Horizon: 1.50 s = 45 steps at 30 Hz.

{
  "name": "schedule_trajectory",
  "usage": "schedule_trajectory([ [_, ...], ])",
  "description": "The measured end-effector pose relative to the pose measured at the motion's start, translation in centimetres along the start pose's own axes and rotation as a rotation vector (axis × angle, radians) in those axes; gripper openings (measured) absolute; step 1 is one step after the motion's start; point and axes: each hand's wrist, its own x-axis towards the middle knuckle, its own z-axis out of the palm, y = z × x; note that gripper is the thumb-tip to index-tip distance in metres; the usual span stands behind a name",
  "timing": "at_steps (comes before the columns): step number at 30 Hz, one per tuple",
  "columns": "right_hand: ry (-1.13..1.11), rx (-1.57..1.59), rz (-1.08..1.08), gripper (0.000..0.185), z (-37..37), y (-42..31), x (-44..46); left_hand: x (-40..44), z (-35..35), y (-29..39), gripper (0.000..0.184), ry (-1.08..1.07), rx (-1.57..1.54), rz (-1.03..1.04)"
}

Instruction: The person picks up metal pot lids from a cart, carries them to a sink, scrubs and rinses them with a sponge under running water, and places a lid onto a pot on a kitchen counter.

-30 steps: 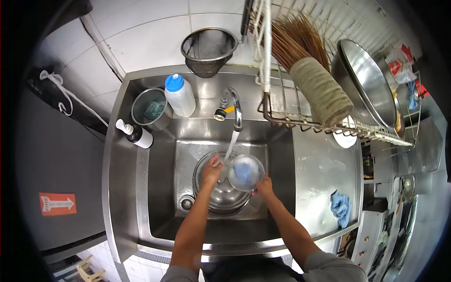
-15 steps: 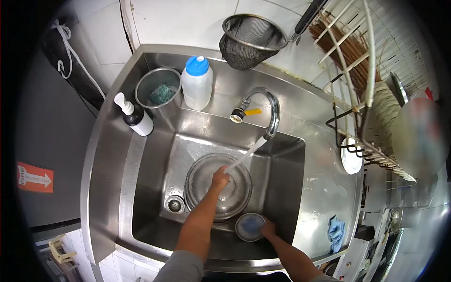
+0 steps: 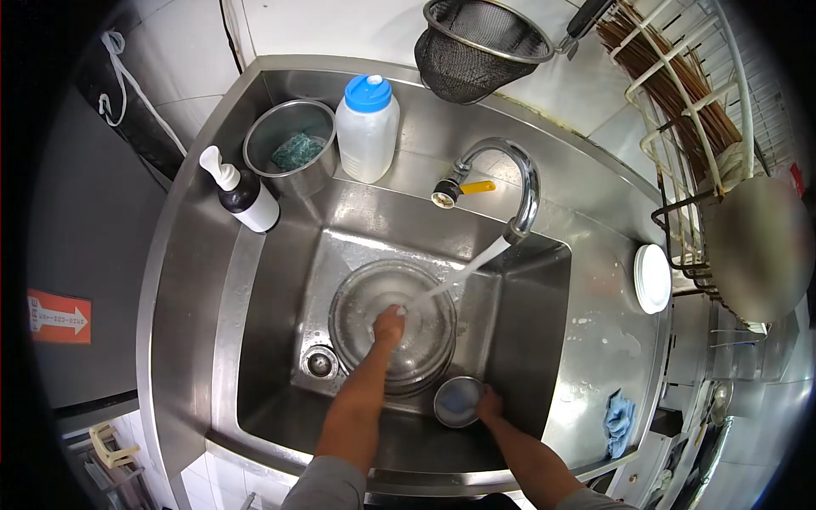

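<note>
A round metal pot lid lies over a round vessel in the sink. My left hand is closed at the lid's middle, apparently on its knob, which the fingers hide. Water from the curved faucet runs onto the lid just beside that hand. To the lower right, my right hand grips a small round metal bowl by its right rim. The bowl is held tilted near the sink's front wall, with something bluish, blurred, inside it.
Along the back left ledge stand a pump bottle, a metal container with a green scrubber, and a blue-capped plastic bottle. A mesh strainer hangs above. On the right are white lids, a blue cloth and a wire rack.
The view has shifted a little. My left hand has moved slightly left with the lid, whose angle has changed. The right hand still holds the bowl, now a little higher in view.
</note>
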Motion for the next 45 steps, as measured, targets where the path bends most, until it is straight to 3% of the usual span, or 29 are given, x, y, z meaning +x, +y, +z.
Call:
schedule_trajectory([
  [1, 0.0, 0.0, 0.001, 0.051, -0.5, -0.5, -0.7, 0.2, -1.0, 0.2, 0.041, 0.023, -0.025, -0.017],
  [3, 0.23, 0.152, -0.223, 0.049, -1.6, -2.1, -2.1, 0.4, -2.9, 0.4, 0.041, 0.032, -0.074, -0.026],
  [6, 0.368, 0.104, -0.401, 0.05, -2.5, -5.0, -2.2, -0.7, -5.3, 0.1, 0.042, 0.09, -0.142, -0.038],
  [8, 0.422, 0.048, -0.482, 0.05, -2.8, -6.4, -2.1, -2.5, -8.0, 1.1, 0.041, 0.297, -0.267, -0.002],
  [10, 0.479, -0.002, -0.561, 0.049, -2.7, -7.4, -1.3, -5.0, -11.5, 3.5, 0.036, 0.264, -0.51, -0.08],
  [12, 0.469, -0.048, -0.606, 0.043, -2.0, -7.6, 0.9, -4.2, -11.7, 1.4, 0.033, 0.259, -0.62, 0.003],
  [14, 0.236, -0.078, -0.579, 0.037, 0.1, -6.4, 3.6, -5.5, -12.3, 1.6, 0.03, 0.246, -0.673, 0.045],
  [16, 0.044, -0.365, -0.568, 0.033, -2.8, -8.1, 0.7, -8.3, -14.2, 4.6, 0.022, 0.163, -0.826, 0.001],
  [17, 0.025, -0.348, -0.531, 0.033, -1.6, -7.7, 1.2, -8.5, -14.5, 5.7, 0.02, 0.163, -0.874, -0.004],
  [18, -0.181, -0.189, -0.321, 0.04, 0.9, -6.3, 1.7, -9.5, -14.6, 5.9, 0.019, 0.166, -0.924, -0.021],
  [20, -0.359, -0.031, -0.114, 0.048, 4.7, -3.3, 3.0, -11.2, -15.7, 7.2, 0.017, 0.072, -0.998, 0.016],
  [23, -0.076, -0.276, -0.362, 0.053, 9.2, -1.9, 1.7, -13.9, -17.4, 8.9, 0.015, 0.111, -0.865, 0.03],
  [25, -0.024, -0.158, -0.159, 0.056, 9.2, -3.7, 0.6, -16.0, -18.6, 9.5, 0.014, 0.144, -0.798, 0.074],
  [27, -0.463, -0.278, -0.308, 0.051, 6.4, -4.2, 2.0, -17.8, -19.7, 9.5, 0.014, 0.191, -0.741, 0.123],
  [28, -0.476, -0.29, -0.321, 0.049, 6.7, -4.3, 2.1, -18.6, -20.4, 9.1, 0.015, 0.202, -0.713, 0.136],
  [35, -0.334, -0.219, -0.175, 0.043, 5.0, -4.7, 3.5, -21.8, -22.4, 10.3, 0.011, 0.152, -0.793, 0.176],
  [41, -0.193, -0.193, -0.146, 0.041, 12.1, -1.2, 13.2, -24.1, -22.8, 11.2, 0.014, 0.16, -0.892, 0.201],
  [44, -0.273, -0.13, -0.073, 0.041, -1.6, -7.9, 6.2, -25.9, -23.4, 11.6, 0.015, 0.194, -0.95, 0.252],
  [45, -0.116, -0.084, -0.189, 0.041, -4.4, -10.0, 5.0, -26.4, -23.6, 11.8, 0.014, 0.198, -0.975, 0.282],
])
